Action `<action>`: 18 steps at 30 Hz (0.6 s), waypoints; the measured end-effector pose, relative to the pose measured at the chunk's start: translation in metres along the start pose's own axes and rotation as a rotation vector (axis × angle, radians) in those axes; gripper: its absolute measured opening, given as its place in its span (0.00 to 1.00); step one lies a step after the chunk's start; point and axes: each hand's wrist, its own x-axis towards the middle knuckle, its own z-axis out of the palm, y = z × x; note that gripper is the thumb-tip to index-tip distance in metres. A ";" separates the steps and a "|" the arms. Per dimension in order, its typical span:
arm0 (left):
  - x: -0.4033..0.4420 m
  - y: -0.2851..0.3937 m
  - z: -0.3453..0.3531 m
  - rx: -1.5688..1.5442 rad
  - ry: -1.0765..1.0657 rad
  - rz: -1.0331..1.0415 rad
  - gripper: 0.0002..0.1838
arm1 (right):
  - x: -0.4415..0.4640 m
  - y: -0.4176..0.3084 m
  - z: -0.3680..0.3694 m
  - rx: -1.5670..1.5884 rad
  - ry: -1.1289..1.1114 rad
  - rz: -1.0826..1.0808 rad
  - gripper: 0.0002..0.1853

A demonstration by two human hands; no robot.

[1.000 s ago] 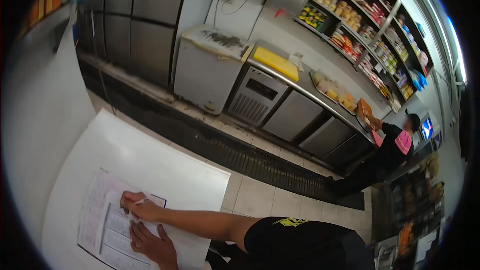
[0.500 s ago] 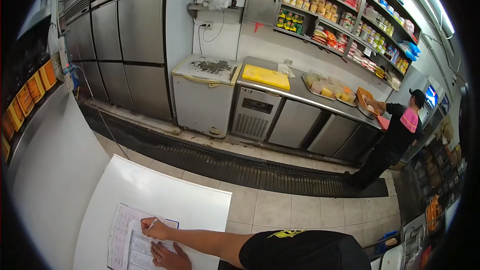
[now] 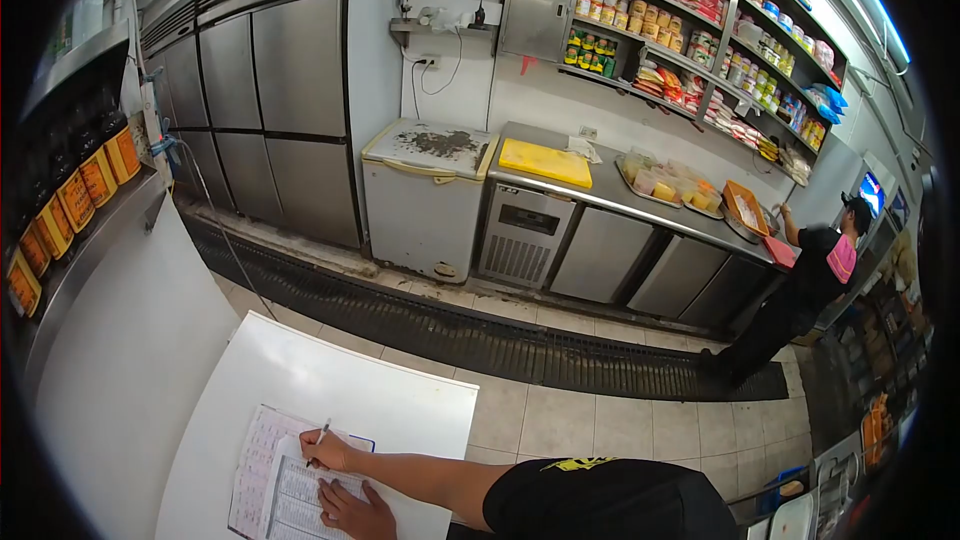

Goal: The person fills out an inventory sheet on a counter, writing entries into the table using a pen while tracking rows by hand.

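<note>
My right hand (image 3: pixel 326 452) is closed round a pen (image 3: pixel 323 430), which stands tilted over the papers. My left hand (image 3: pixel 358 513) lies below it, fingers stretched out and resting on a printed sheet (image 3: pixel 297 507) with rows of small text. Under that sheet is a larger page with pinkish markings (image 3: pixel 262 443), and a dark blue edge shows beside my right wrist. The papers lie on a white table (image 3: pixel 370 380). Writing on the pages is too small to read.
Across a black floor mat (image 3: pixel 480 345) stand a chest freezer (image 3: pixel 420 205) and a steel counter with a yellow cutting board (image 3: pixel 546 162) and trays of food containers. A person in black (image 3: pixel 810 270) stands at its right end. Bottles line a shelf (image 3: pixel 100 225) at left.
The view has shifted, moving the scene slightly right and down. The pen now stands more upright in my right hand. The person at the counter has raised an arm away from the orange basket.
</note>
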 end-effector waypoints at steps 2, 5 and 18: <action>0.001 0.000 -0.002 -0.009 0.000 0.003 0.31 | 0.002 0.002 0.000 0.041 -0.009 0.032 0.11; 0.002 0.000 -0.003 -0.022 -0.038 -0.008 0.31 | 0.000 0.002 -0.001 0.049 -0.025 0.016 0.12; 0.004 0.000 0.005 -0.051 -0.126 -0.096 0.32 | -0.005 -0.010 0.003 0.005 -0.007 0.048 0.12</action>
